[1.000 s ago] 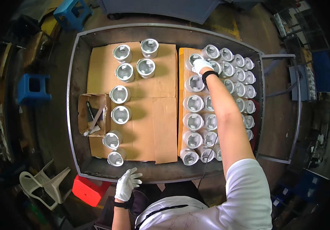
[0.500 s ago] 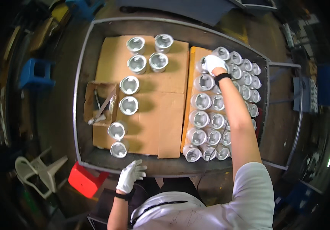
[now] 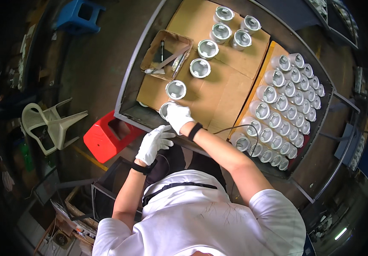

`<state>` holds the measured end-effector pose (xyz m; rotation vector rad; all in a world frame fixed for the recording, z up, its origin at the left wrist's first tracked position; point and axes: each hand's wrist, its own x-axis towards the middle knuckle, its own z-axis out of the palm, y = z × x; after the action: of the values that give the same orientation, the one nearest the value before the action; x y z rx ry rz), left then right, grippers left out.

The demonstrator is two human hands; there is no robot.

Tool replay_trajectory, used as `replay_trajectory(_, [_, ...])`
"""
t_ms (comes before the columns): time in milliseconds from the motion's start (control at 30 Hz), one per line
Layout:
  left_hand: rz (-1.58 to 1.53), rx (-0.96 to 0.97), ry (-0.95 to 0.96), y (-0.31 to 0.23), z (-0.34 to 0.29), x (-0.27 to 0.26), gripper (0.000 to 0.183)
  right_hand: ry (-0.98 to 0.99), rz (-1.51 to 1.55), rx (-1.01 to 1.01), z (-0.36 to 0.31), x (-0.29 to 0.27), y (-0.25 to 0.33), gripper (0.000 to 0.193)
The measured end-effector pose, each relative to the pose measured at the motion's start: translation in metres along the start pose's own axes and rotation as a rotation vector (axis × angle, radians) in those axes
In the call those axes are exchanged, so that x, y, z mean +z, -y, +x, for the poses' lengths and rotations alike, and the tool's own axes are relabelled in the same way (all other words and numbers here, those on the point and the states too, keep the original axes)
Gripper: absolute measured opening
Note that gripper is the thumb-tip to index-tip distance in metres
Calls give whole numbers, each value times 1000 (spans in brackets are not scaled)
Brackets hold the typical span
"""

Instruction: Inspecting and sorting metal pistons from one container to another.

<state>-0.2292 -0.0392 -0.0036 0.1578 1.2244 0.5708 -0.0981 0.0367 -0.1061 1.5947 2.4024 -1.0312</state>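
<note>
R hand (image 3: pixel 179 117), in a white glove w/ a black wrist band, is on the R side of a silver cup (image 3: pixel 165 111) at the near L end of the brown card (image 3: pixel 222 91). Can't tell if it grips the cup or just rests on it, bc the glove hides part of it. L hand (image 3: pixel 155 144), also gloved, is let go w/ fingers a bit apart & nothing in it, just near of the R hand by the cart's (image 3: pixel 138 116) near edge. Seven more silver cups (image 3: pixel 200 68) stand on the card, going from near L to far. A small brown box (image 3: pixel 175 36) sits at L, w/ a black pen (image 3: pixel 162 50) & a flat strip (image 3: pixel 173 58) in it. At R, lots of silver cups (image 3: pixel 269 94) stand in rows on a yellow board (image 3: pixel 278 49). A thin dark cord (image 3: pixel 235 127) bends by the near ones. A red stool (image 3: pixel 103 138) is near L, outside the cart.
</note>
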Motion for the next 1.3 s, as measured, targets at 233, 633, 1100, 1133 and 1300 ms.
replay_trajectory(233, [-6, 42, -103, -12, -32, -51, 47, 196, -196, 155, 7, 40, 36, 23])
replay_trajectory(633, [154, 140, 76, -56, -14, -37, 43, 119, 663, 400, -89, -51, -73, 18])
replay_trajectory(1100, [481, 29, 521, -51, -4, 117, 59, -200, 2215, 407, -185, -117, -76, 24])
replay_trajectory(1133, [490, 20, 522, -51, -9, 122, 59, -122, 2188, 260, -187, -113, -81, 25])
replay_trajectory(1300, [483, 89, 508, -56, -6, 134, 56, 30, 2457, 113, -184, -104, -97, 21])
